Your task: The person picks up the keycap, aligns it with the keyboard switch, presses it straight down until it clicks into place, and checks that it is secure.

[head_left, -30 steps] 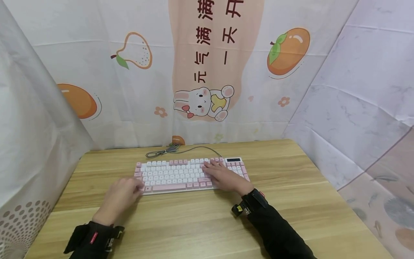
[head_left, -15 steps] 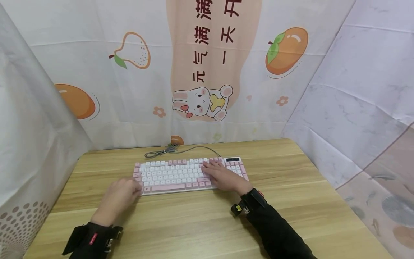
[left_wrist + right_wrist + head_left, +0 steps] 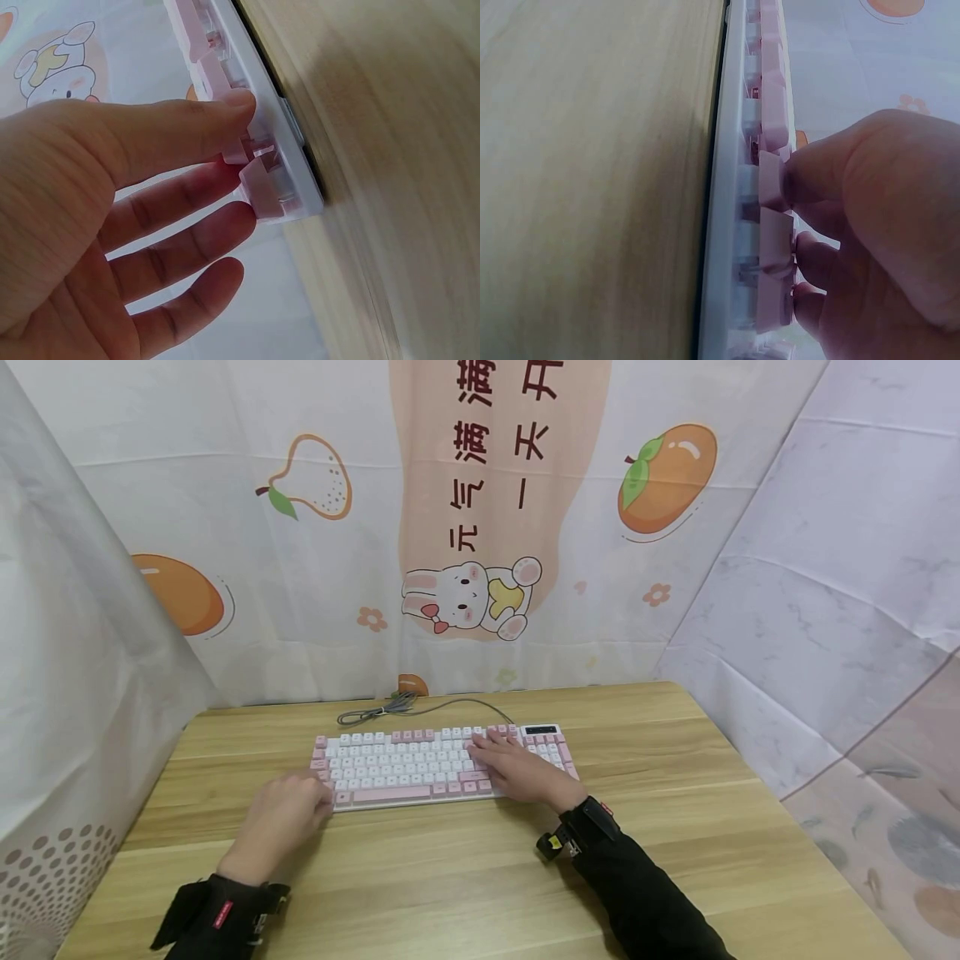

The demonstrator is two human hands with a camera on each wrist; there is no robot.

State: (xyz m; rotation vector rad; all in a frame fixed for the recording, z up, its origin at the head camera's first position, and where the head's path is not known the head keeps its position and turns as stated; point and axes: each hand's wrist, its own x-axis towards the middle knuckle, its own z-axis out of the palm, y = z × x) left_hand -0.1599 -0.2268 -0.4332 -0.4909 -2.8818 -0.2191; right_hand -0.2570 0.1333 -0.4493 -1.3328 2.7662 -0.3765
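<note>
A pink and white keyboard (image 3: 397, 768) lies flat on the wooden table. At its front left corner is my left hand (image 3: 288, 806). Seen from the left wrist, the thumb (image 3: 240, 105) lies across the front row at the keyboard's edge, while relaxed fingers (image 3: 225, 225) reach the pink corner keys (image 3: 262, 187). My right hand (image 3: 517, 766) rests on the right part of the keyboard, fingers spread over the keys. In the right wrist view, its thumb (image 3: 810, 176) touches a pink key (image 3: 772, 180), and further fingertips lie against the keys beside it.
Behind the keyboard a grey cable (image 3: 367, 714) lies bundled, running to the keyboard's back edge. Beyond the wooden table (image 3: 420, 877) hangs a printed cloth (image 3: 315, 602) with fruit and a rabbit. White and marbled cloths (image 3: 840, 552) close in the sides.
The left hand shifts very slightly at the corner keys. The right hand and keyboard stay in place; the whole view sways a little.
</note>
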